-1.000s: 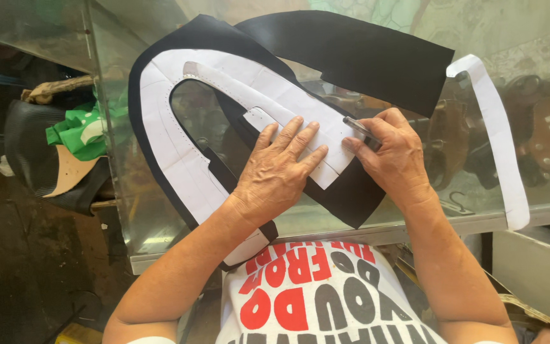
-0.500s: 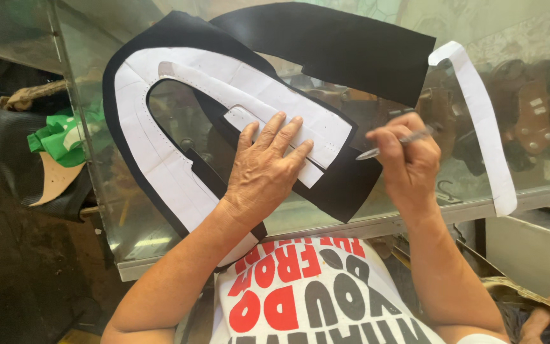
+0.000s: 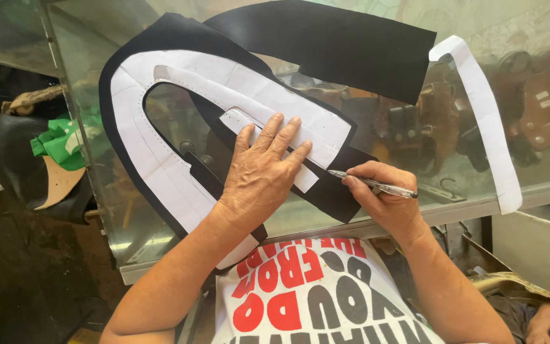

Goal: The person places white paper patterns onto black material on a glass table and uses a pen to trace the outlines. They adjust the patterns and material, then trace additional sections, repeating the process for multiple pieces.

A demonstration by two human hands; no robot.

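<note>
pen point(image 3: 372, 185) lowered since earlier frame, tip now at white paper pattern point(image 3: 160, 165) edge. right hand point(image 3: 386, 200) fingers pinched around pen; left hand point(image 3: 263, 172) fingers spread flat, pressing pattern onto black material point(image 3: 345, 41).

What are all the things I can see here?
White paper pattern: one, white, curved, lying on the black sheet under the left hand.
Black sheet: one, black, spread on the glass top.
White paper strip: one, white, long, on the glass at the right.
Glass counter: one, clear, under everything.
Pen: one, clear and silvery, tip at the pattern's end.
Brown leather pieces: several, brown, under the glass at the right.
Green bag: one, green, left of the counter.
Left hand: flat, fingers spread, pressing the pattern.
Right hand: gripping the pen.
</note>
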